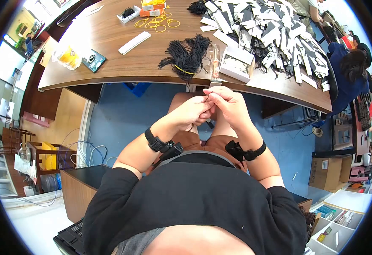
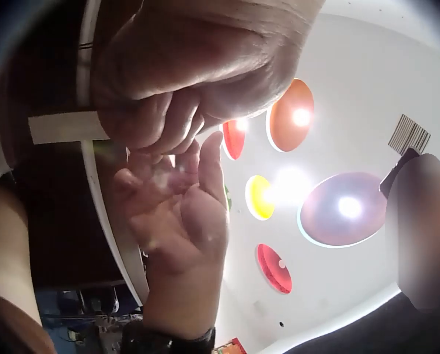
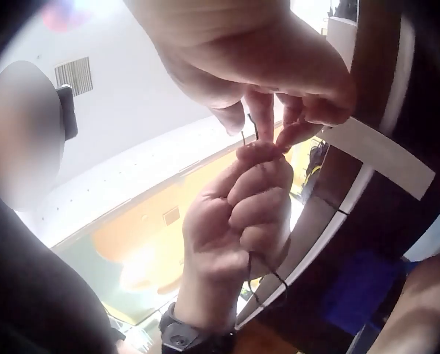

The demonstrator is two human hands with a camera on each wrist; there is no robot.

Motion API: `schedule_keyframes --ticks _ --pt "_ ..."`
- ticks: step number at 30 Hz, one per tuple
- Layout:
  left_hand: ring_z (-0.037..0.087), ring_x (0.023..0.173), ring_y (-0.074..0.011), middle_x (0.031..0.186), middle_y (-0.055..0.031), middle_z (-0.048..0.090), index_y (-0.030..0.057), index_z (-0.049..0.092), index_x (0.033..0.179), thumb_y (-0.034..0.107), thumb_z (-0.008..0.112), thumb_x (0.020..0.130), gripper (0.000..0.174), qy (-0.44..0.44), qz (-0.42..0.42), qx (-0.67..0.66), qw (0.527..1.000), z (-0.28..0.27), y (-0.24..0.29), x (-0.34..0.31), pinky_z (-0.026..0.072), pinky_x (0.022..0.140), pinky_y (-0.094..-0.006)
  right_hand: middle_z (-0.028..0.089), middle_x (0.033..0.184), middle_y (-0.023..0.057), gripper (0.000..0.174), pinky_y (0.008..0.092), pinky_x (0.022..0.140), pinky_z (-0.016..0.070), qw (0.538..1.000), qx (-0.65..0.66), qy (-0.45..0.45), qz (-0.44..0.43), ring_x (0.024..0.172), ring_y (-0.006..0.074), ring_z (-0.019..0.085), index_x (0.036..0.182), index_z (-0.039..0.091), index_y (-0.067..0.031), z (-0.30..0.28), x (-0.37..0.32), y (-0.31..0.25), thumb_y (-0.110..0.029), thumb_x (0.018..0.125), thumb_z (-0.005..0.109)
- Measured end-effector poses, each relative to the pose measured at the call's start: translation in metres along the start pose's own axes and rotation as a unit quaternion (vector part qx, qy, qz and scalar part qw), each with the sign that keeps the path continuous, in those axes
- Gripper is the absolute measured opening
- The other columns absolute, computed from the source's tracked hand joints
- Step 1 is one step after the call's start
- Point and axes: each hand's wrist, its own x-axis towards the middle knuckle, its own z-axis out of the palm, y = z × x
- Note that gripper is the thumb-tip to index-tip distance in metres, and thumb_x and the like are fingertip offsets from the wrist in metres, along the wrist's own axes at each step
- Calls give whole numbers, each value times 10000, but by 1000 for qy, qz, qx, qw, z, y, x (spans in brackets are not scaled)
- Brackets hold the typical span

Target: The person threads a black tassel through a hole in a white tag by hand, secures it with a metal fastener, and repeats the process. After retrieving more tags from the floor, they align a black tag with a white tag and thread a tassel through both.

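Observation:
My left hand (image 1: 192, 111) curls round a thin black cord (image 3: 268, 279), whose loop hangs below the fist in the right wrist view. Two cord ends stick up past its thumb and forefinger. My right hand (image 1: 230, 104) meets it at the fingertips, with thumb and fingers bent in at the cord. From between the hands a white tag (image 3: 386, 158) juts out toward the table edge; it also shows in the left wrist view as a pale strip. The exact pinch point is hidden by the fingers.
On the wooden table (image 1: 109, 70) lie a bundle of black cords (image 1: 188, 53), an open white box (image 1: 237, 63), and a big heap of black and white tags (image 1: 275, 34). Yellow bands (image 1: 160, 23), a white strip (image 1: 135, 43) and a phone (image 1: 94, 61) lie further left.

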Motion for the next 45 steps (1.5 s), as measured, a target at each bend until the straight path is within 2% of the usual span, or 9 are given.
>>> schedule_keyframes --ticks 14,19,20,24,27,30,37,43,45 --pt "293 450 -15 587 73 401 78 563 912 222 507 953 160 92 133 -66 985 13 -12 10 221 406 -166 642 802 3 178 183 568 436 993 7 102 -53 660 46 543 951 676 6 2 -1 10 -133 912 572" --pt "440 586 -41 684 23 526 13 625 901 170 550 929 176 164 252 147 942 7 -15 15 372 541 -198 661 828 18 180 206 599 470 998 -52 44 -13 683 59 565 948 673 14 -12 6 3 -131 909 574" --pt "478 614 -52 705 8 551 -1 633 901 164 552 927 186 171 261 186 932 5 -15 14 408 573 -208 644 747 19 191 254 583 468 987 -118 59 -93 660 97 573 919 673 6 -19 13 1 -169 893 601" --pt "581 720 -114 784 -49 616 -40 638 908 145 566 915 199 155 261 140 942 3 -7 12 479 677 -250 624 728 82 113 399 688 450 772 -542 208 -258 759 265 581 781 668 -71 -64 53 -34 -183 791 659" --pt "610 759 -137 817 -77 641 -51 641 917 143 574 910 205 137 241 134 951 1 -4 11 496 712 -262 644 780 66 100 416 804 385 629 -746 195 -99 878 238 572 769 692 -120 -79 70 -47 -208 725 672" --pt "617 752 -148 810 -87 647 -60 641 931 145 582 905 215 136 244 129 952 2 -4 11 499 719 -269 655 770 63 82 420 819 376 580 -807 114 -7 874 248 572 740 693 -136 -88 86 -44 -202 693 679" --pt "617 729 -137 803 -80 651 -49 649 943 146 619 881 207 146 219 35 964 4 3 8 499 698 -251 633 793 57 60 427 820 365 597 -796 99 -33 886 258 566 691 663 -124 -86 87 -42 -170 708 628" --pt "494 598 -54 743 -18 610 -26 665 927 123 644 855 166 148 218 9 965 -1 1 8 404 549 -183 633 820 65 74 379 711 430 634 -688 240 -260 772 226 596 778 622 -86 -90 83 -34 -140 728 633" --pt "452 573 -36 737 -6 599 -22 669 922 115 649 849 156 152 221 5 963 -1 2 7 365 521 -172 631 803 65 81 340 650 452 737 -561 261 -274 708 208 612 800 596 -79 -86 79 -32 -105 739 642"
